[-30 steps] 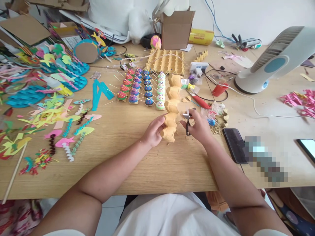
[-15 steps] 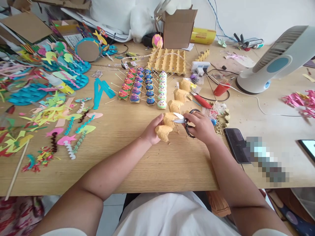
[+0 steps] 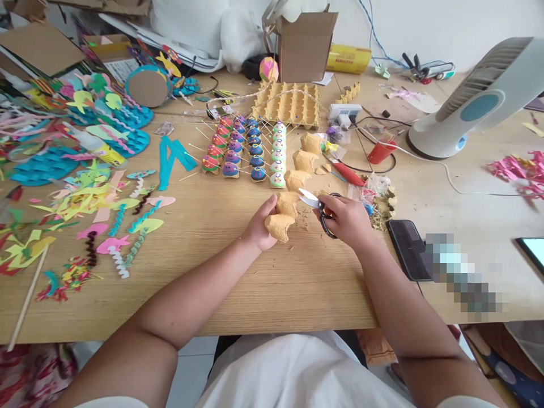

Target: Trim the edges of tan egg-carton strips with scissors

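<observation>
My left hand is closed on the near end of a strip of tan egg-carton cups, which runs away from me over the wooden table. In my right hand is a pair of scissors with black handles, my fingers in the loops. Its blades are parted slightly and point left, beside the second cup of the strip. Small tan scraps lie beneath. Beyond the strip stand rows of painted carton cups in red, purple, blue and white, with thin sticks poking out of them.
A tan egg tray lies behind the painted rows. Coloured paper fish and cuttings cover the left side. To the right are a phone, a red cup, a white fan with its cable, and pink strips.
The scissors' blades have drawn slightly clear of the cup's edge. My left hand still holds the strip in nearly the same place. The whole view has shifted a little.
</observation>
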### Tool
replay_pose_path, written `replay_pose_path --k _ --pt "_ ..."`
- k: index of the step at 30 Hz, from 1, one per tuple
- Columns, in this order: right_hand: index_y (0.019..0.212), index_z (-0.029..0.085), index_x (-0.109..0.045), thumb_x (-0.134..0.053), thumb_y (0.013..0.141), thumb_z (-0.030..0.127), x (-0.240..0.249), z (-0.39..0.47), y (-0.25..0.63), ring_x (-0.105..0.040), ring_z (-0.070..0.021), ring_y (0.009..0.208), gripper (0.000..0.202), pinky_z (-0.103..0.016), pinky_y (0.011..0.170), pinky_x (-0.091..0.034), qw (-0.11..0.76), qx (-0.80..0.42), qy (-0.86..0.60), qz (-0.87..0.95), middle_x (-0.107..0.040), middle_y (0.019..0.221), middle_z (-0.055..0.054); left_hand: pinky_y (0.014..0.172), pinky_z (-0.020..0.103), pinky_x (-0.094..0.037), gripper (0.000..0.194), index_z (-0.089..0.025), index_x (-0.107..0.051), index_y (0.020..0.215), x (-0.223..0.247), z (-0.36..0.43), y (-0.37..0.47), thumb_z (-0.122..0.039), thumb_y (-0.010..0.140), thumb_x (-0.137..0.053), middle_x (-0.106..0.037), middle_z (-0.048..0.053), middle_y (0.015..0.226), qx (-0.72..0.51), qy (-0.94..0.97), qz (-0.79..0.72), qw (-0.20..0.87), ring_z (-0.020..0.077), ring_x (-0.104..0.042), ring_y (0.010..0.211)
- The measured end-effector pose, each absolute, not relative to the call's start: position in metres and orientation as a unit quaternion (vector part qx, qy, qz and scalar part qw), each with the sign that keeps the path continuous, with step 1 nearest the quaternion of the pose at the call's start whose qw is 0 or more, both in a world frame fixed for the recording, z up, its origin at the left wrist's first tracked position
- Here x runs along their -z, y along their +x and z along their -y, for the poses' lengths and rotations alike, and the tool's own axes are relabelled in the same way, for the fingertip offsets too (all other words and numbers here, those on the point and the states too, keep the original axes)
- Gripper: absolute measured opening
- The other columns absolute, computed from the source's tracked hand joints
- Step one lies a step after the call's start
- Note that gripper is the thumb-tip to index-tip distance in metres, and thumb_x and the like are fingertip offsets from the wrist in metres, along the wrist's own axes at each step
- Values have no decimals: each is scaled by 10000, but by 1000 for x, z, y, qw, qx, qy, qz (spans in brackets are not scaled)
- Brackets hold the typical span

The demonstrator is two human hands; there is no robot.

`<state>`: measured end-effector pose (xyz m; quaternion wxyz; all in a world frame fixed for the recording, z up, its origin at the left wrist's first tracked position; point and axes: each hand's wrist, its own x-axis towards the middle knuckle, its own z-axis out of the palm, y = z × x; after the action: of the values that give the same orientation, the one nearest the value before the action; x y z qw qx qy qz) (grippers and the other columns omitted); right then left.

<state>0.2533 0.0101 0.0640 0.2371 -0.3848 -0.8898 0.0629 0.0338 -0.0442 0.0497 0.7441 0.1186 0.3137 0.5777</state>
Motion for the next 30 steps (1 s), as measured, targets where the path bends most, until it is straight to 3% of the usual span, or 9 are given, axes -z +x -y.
replay_pose_path --k 4,7,12,17,22,26,30 --pt "1061 248 -655 -608 935 449 -58 -5 244 -553 -170 620 241 -295 596 -362 320 -158 -459 814 -638 709 -5 548 199 -510 255 -192 -710 878 -44 45 34 -445 909 -691 -725 -7 740 -598 151 -292 731 98 -633 578" --pt "1017 263 -623 -632 918 489 -53 -1 237 -548 -163 596 247 -287 582 -366 314 -228 -482 785 -631 694 16 580 191 -534 254 -190 -715 941 -40 47 35 -439 890 -714 -734 -2 794 -601 174 -287 725 105 -674 646" --pt "1040 254 -631 -639 901 546 -53 4 230 -587 -209 653 323 -299 561 -282 251 -125 -479 832 -650 708 -14 560 195 -536 296 -198 -704 947 -39 50 37 -488 888 -713 -733 2 810 -580 174 -296 739 112 -691 664" --pt "1057 234 -636 -606 931 539 -56 6 227 -622 -257 764 331 -317 579 -262 243 -28 -473 846 -687 759 -58 565 206 -539 289 -210 -720 934 -40 52 39 -491 864 -740 -744 5 803 -575 183 -279 747 124 -686 666" --pt "1071 243 -648 -586 952 441 -52 5 229 -619 -227 710 240 -312 571 -267 261 -43 -483 835 -706 792 -47 573 212 -537 291 -212 -723 940 -40 53 39 -496 878 -725 -741 5 792 -572 186 -282 748 122 -672 648" --pt "1074 253 -656 -626 925 468 -50 3 230 -616 -219 688 263 -309 592 -326 287 -68 -484 824 -684 760 -31 558 200 -528 290 -217 -714 957 -39 52 38 -494 875 -730 -721 -14 785 -579 185 -279 743 102 -663 627" --pt "1127 241 -637 -653 909 466 -52 3 229 -648 -287 906 314 -373 780 -454 319 -45 -457 829 -723 941 -87 580 202 -544 298 -213 -707 986 -37 52 37 -493 884 -717 -727 -10 813 -586 185 -276 739 110 -688 668"
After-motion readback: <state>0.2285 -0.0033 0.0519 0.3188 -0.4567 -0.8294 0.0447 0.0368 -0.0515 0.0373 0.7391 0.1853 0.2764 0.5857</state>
